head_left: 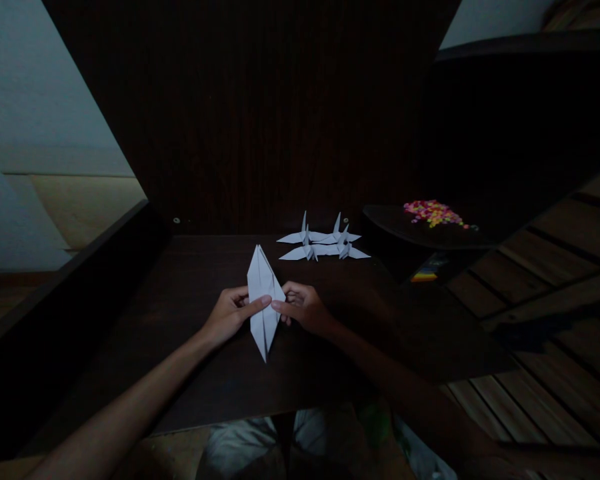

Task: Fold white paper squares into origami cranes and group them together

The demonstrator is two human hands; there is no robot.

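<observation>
A folded white origami paper [261,277], long and diamond-shaped with pointed ends, is held upright over the dark table. My left hand [235,308] grips its left side, thumb pressed flat on the front and fingers behind. From the other side my right hand [303,305] pinches the right edge, its thumb tip nearly meeting the left one at the middle. A crease runs down the paper's length, and loose layers part slightly at the top. Beyond my hands, several finished white origami cranes [325,251] stand in two rows near the back panel.
The dark wooden table [200,393] has a tall back panel [280,120] and a raised left side board [70,280]. At right, a curved shelf [385,223] bears a pile of small colourful pieces [435,213]. Wooden slats [545,257] lie farther right.
</observation>
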